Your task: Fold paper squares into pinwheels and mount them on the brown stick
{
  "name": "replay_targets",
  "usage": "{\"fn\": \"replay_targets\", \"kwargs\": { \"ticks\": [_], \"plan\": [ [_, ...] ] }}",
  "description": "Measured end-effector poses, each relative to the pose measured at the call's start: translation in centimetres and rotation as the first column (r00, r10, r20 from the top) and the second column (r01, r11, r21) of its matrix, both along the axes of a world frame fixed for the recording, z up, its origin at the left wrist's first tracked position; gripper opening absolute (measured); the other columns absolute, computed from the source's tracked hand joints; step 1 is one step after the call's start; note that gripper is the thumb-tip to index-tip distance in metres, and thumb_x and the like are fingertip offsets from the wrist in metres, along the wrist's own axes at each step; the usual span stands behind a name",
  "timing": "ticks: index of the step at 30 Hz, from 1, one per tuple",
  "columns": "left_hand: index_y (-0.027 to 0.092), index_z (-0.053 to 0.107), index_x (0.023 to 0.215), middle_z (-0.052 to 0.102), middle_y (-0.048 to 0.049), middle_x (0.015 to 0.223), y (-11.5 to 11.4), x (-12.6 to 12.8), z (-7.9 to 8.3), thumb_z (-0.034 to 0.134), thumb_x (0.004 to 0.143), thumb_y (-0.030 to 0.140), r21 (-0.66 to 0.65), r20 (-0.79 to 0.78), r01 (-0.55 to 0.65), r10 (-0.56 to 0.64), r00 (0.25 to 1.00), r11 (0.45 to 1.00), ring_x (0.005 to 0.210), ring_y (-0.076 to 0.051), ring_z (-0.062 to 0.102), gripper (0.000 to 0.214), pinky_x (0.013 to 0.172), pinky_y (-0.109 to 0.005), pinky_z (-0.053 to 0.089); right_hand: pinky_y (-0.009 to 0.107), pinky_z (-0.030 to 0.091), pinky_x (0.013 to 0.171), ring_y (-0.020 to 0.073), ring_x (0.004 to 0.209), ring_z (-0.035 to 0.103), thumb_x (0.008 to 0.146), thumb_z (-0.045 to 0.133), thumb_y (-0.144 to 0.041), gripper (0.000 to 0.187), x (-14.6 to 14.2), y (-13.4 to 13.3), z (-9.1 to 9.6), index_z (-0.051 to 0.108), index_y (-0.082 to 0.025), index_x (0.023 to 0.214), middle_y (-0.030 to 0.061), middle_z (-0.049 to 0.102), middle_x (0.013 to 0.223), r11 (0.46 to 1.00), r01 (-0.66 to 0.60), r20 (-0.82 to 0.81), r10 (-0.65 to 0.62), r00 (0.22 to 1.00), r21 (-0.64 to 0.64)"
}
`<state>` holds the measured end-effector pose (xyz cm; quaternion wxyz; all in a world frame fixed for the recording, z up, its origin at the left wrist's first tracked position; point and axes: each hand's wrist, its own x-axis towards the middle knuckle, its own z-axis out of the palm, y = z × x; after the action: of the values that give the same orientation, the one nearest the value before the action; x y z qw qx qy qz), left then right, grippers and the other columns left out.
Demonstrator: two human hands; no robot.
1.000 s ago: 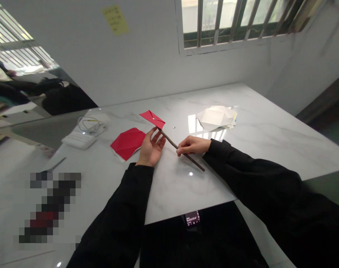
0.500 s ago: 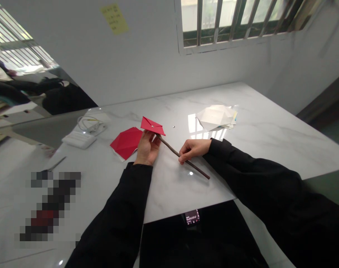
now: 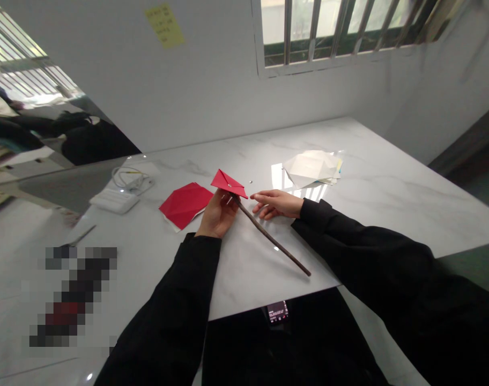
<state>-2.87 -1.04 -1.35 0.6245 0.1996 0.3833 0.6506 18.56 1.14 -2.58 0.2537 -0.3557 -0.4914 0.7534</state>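
I see the stick (image 3: 268, 236) slant toward me and rightward, folded red paper (image 3: 227, 183) at its far end. The left hand (image 3: 217, 215) curls around that end; the right hand (image 3: 280, 203), loosely spread, empty, hangs just right of the stick.

Glossy white tabletop, marble-look with grey veining (image 3: 389, 187), near edge cut off at an angle. On it, left of centre: flat stack of creased red paper sheets, pale underside showing at lower edge (image 3: 184, 205). Right of centre, toward back: loose pile of creased off-white paper sheets, bits of yellow and blue at its right edge (image 3: 311, 167). Back left: white rectangular plastic block (image 3: 113, 201), with a coiled pale cable just behind (image 3: 138, 184). Front left: thin dark pointed tool (image 3: 82, 235), beside a pixelated dark-and-red elongated item (image 3: 73, 295), identity unreadable. Between paper piles: tiny shiny piece (image 3: 251, 182).
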Motion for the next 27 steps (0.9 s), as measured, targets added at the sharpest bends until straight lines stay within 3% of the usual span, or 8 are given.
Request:
{"fn": "replay_targets", "kwargs": {
  "ticks": [8,16,21,27],
  "plan": [
    [0.015,0.075,0.083,0.075,-0.0035,0.084,-0.7,1.5,0.4,0.087,0.089,0.023,-0.001,-0.046,0.115,-0.115,0.992,0.993,0.073,-0.012,0.069,0.016,0.068,-0.020,0.060,0.022,0.067,0.071,0.0144,0.075,0.077,0.099,0.080,-0.042,0.030,-0.4,0.0,0.3,0.073,-0.016,0.112,0.0088,0.079,0.096,0.983,0.109,-0.146,-0.130,0.981,-0.147],
    [0.018,0.074,0.090,0.077,-0.0046,0.089,-0.8,1.8,-0.1,0.083,0.091,0.024,0.029,-0.063,0.136,-0.134,0.989,0.990,0.078,-0.015,0.072,0.011,0.072,-0.024,0.060,0.020,0.065,0.073,0.0121,0.074,0.076,0.102,0.075,-0.031,0.019,-0.6,0.0,0.5,0.072,-0.015,0.112,0.0064,0.079,0.091,0.935,0.148,-0.222,-0.227,0.948,-0.323],
    [0.019,0.077,0.105,0.078,-0.0048,0.090,-0.8,1.9,-0.4,0.083,0.090,0.022,0.048,-0.091,0.181,-0.176,0.980,0.982,0.079,-0.017,0.072,0.016,0.074,-0.027,0.060,0.019,0.064,0.071,0.0117,0.074,0.075,0.102,0.075,-0.026,0.012,-0.8,0.1,0.2,0.072,-0.015,0.106,0.0061,0.078,0.090,0.914,0.161,-0.245,-0.264,0.933,-0.372],
    [0.018,0.078,0.105,0.078,-0.0065,0.092,-0.7,1.7,-0.9,0.082,0.091,0.021,0.044,-0.102,0.202,-0.197,0.975,0.978,0.078,-0.019,0.071,0.015,0.073,-0.029,0.059,0.018,0.064,0.070,0.0104,0.074,0.073,0.091,0.086,-0.020,0.017,-0.9,0.0,0.0,0.071,-0.017,0.100,0.0048,0.078,0.091,0.919,0.176,-0.245,-0.273,0.930,-0.354]
  ]
}}
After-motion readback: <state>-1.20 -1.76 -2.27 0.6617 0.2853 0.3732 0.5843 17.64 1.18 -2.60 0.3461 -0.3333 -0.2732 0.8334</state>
